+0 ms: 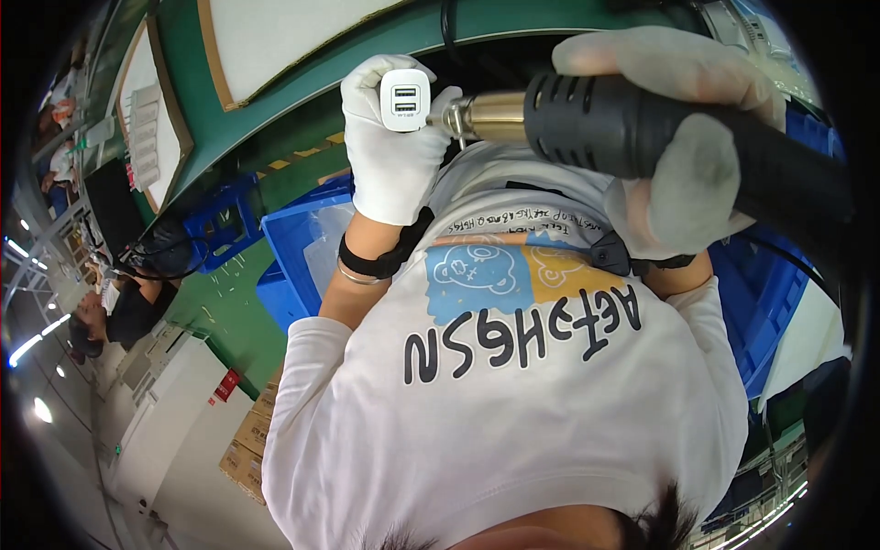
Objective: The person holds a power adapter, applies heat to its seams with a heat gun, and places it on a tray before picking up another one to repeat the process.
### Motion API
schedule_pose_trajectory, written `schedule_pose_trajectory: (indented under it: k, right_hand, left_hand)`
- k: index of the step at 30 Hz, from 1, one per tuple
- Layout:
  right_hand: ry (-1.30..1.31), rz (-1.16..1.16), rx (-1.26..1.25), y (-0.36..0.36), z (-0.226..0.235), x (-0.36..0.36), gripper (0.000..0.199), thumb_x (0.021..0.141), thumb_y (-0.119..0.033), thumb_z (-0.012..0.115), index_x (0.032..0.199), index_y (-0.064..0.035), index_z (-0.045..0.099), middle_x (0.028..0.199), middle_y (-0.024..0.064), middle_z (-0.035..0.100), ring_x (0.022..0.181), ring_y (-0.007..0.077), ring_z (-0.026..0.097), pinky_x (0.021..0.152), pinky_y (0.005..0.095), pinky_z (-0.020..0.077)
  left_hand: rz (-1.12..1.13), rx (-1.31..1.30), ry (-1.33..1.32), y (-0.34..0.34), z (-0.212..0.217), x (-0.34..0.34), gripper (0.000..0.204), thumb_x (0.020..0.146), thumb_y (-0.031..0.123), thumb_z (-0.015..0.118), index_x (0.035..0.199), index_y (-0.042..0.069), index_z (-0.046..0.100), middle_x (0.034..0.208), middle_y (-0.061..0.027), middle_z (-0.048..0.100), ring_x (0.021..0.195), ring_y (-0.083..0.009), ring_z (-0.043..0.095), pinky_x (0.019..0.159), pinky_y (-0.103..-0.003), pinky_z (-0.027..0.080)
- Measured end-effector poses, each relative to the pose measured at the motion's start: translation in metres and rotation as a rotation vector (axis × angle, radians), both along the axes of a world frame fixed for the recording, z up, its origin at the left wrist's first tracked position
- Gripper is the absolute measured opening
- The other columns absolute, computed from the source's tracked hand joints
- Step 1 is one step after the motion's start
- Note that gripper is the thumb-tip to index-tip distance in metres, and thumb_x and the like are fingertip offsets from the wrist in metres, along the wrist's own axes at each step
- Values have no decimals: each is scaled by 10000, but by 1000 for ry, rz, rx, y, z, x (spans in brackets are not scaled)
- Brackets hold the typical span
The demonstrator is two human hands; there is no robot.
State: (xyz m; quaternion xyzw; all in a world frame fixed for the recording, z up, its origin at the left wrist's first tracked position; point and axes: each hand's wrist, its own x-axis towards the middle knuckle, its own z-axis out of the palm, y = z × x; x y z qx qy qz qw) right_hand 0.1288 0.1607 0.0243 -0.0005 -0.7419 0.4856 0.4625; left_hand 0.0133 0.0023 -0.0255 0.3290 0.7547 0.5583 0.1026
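My left hand (390,160), in a white glove, is closed round a white car charger (406,121) whose end with two USB ports faces up. My right hand (689,183), gloved as well, grips a black hot air gun (596,124) from above and below. The gun lies roughly level and points left. Its metal nozzle (493,116) ends close beside the charger, near my left fingertips; whether it touches them I cannot tell. A black strap (383,261) is round my left wrist.
A green table (312,87) carries white, brown-edged boards (275,37). Blue bins (307,243) stand by both sides of my body, and a blue stool (225,220) at the left. Cartons (247,449) are stacked lower left. Another person (128,312) is at the far left.
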Motion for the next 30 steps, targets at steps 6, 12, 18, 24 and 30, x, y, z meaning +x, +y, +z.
schedule_pose_trajectory:
  k: [6, 12, 18, 24, 30]
  right_hand:
    - [62, 146, 146, 20, -1, -10, 344, 808, -278, 462, 856, 42, 580, 780, 164, 648, 629, 183, 612, 575, 244, 491]
    - [-85, 55, 243, 21, 4, -2, 362, 825, -304, 455, 811, 31, 591, 778, 158, 649, 614, 183, 611, 558, 242, 489]
    - [45, 55, 96, 21, -1, -8, 348, 828, -304, 481, 823, 27, 590, 786, 155, 649, 622, 180, 613, 568, 233, 488]
    - [2, 63, 39, 17, -1, -5, 357, 829, -313, 513, 887, 35, 569, 798, 166, 647, 640, 181, 616, 593, 236, 495]
    - [61, 174, 24, 16, -5, -7, 401, 830, -358, 527, 934, 29, 557, 821, 183, 642, 661, 179, 620, 601, 257, 507]
  left_hand:
    - [-6, 26, -100, -1, -5, -3, 531, 620, -111, 699, 1028, 61, 405, 944, -54, 516, 801, -98, 509, 722, -203, 455]
    - [11, 25, -91, -1, -3, 0, 546, 611, -118, 693, 1035, 62, 399, 948, -54, 508, 822, -100, 501, 738, -209, 448]
    - [11, 15, -103, -1, -5, -3, 536, 624, -102, 691, 1039, 63, 394, 955, -58, 504, 827, -107, 497, 742, -214, 443]
    - [1, 19, -33, -2, -3, -2, 517, 643, -74, 689, 1045, 63, 394, 956, -59, 503, 820, -111, 494, 743, -218, 440]
    - [18, 9, -78, -4, -6, -4, 517, 651, -57, 694, 1053, 60, 390, 959, -60, 504, 824, -112, 493, 740, -219, 441]
